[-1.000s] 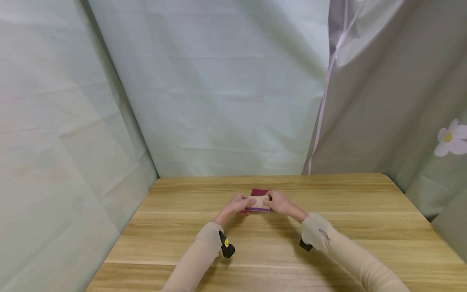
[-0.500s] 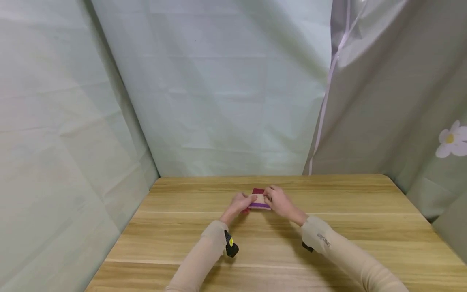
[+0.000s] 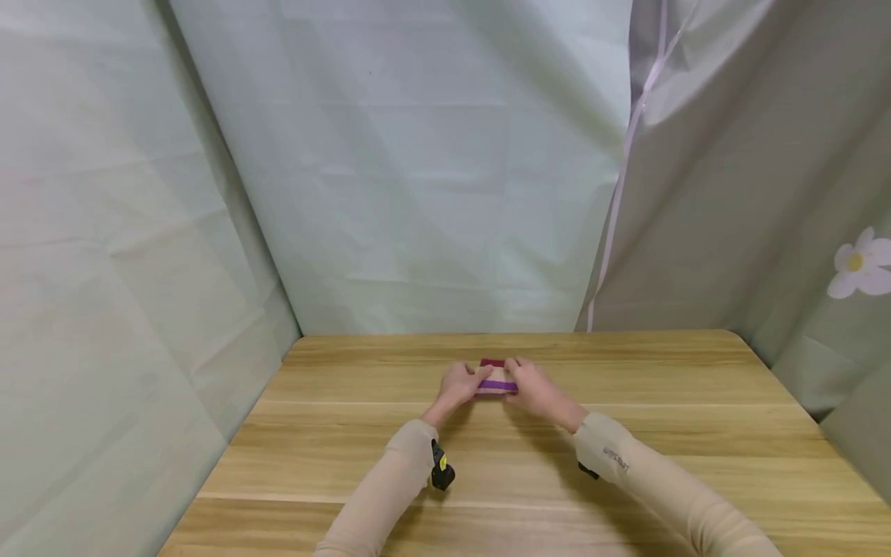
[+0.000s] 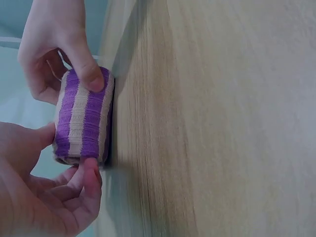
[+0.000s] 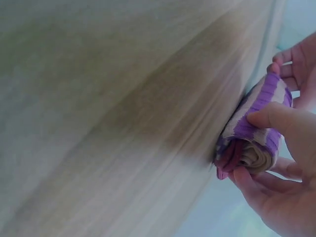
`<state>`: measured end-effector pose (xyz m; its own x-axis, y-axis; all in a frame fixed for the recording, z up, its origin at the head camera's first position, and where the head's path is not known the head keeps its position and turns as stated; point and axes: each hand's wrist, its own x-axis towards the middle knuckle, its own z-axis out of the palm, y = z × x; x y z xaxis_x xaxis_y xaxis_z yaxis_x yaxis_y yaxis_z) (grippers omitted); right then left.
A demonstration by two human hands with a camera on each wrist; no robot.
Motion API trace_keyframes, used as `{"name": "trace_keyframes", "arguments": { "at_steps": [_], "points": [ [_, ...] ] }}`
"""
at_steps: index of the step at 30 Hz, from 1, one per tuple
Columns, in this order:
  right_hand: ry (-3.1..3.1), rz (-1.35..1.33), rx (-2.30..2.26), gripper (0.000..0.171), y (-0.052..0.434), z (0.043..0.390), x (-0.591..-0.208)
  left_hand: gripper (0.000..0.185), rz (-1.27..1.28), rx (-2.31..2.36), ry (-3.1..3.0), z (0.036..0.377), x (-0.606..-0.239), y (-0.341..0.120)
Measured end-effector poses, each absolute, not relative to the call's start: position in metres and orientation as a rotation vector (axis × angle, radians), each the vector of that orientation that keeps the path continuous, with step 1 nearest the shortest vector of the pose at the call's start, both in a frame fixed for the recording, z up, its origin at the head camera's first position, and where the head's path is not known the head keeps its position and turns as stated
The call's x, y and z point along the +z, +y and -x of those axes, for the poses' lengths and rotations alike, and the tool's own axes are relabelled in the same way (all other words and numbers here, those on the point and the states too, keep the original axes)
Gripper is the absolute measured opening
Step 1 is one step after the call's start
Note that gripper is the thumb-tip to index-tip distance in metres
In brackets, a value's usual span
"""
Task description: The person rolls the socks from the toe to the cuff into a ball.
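Observation:
A rolled-up knit sock (image 3: 497, 385), ribbed with purple and cream stripes, lies on the wooden table between both hands. My left hand (image 3: 458, 382) holds one end of the roll, its thumb on the side and a fingertip at the end in the left wrist view. At the opposite end, my right hand (image 3: 536, 390) grips the sock (image 5: 261, 108), thumb over the stripes and fingers under the edge. Coiled cream and dark red layers show at that end in the right wrist view. A dark red flap sticks out beyond the roll in the head view.
The wooden table (image 3: 334, 456) runs back to a pale hanging curtain (image 3: 431, 232). More curtain stands along the left side and the right, the right one with a white flower. Each wrist carries a small black camera (image 3: 442, 468).
The striped roll has turned away from me: its purple band sits higher, and less of the dark red part shows beyond it. My right fingers lifted, then came down on the sock's right end.

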<state>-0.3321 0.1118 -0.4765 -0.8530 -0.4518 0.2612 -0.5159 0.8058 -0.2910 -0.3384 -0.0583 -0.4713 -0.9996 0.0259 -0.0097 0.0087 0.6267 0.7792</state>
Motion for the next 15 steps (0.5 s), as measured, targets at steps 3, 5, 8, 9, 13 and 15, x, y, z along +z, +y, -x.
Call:
{"name": "trace_keyframes", "arguments": {
  "at_steps": [3,5,8,9,13,15],
  "points": [
    [-2.818,-0.753,0.623,0.042,0.113,0.333,-0.477,0.045,-0.072,1.311,2.839,0.338,-0.471,-0.059],
    [-2.805,-0.761,0.683,0.041,0.115,0.334,-0.477,0.045,-0.095,1.308,2.841,0.338,-0.471,-0.059],
    [-2.791,-0.778,0.732,0.041,0.119,0.337,-0.477,0.039,-0.146,1.320,2.820,0.340,-0.471,-0.060],
    [-2.791,-0.778,0.745,0.040,0.121,0.339,-0.477,0.041,-0.159,1.336,2.799,0.340,-0.471,-0.060],
    [-2.805,-0.786,0.793,0.040,0.126,0.343,-0.478,0.055,-0.263,1.353,2.739,0.341,-0.470,-0.062],
    [-2.820,-0.802,0.808,0.039,0.129,0.344,-0.478,0.053,-0.320,1.342,2.746,0.342,-0.471,-0.062]
  ]
}}
